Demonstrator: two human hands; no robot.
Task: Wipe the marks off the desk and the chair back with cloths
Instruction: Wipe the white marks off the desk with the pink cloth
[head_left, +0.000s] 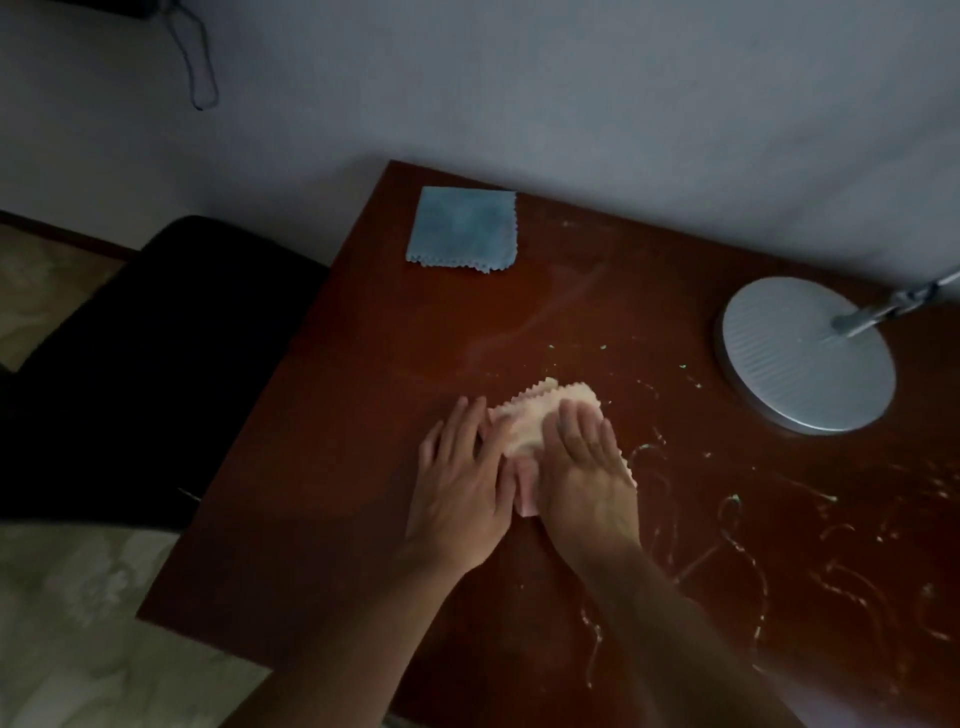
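Note:
A pale pink cloth (524, 426) lies bunched on the dark red-brown desk (322, 467). My left hand (462, 483) presses flat on its left side with straight fingers. My right hand (587, 467) lies flat over its right side. A folded blue cloth (462, 228) rests at the desk's far left corner. Pale squiggly marks (737, 525) cover the desk's right and near parts. The black chair (130, 364) stands left of the desk.
A round silver lamp base (805, 358) with a slanted metal stem (904, 301) stands at the right. A grey wall runs behind the desk, with a dark cable (200, 67) hanging at upper left. Pale patterned floor shows at lower left.

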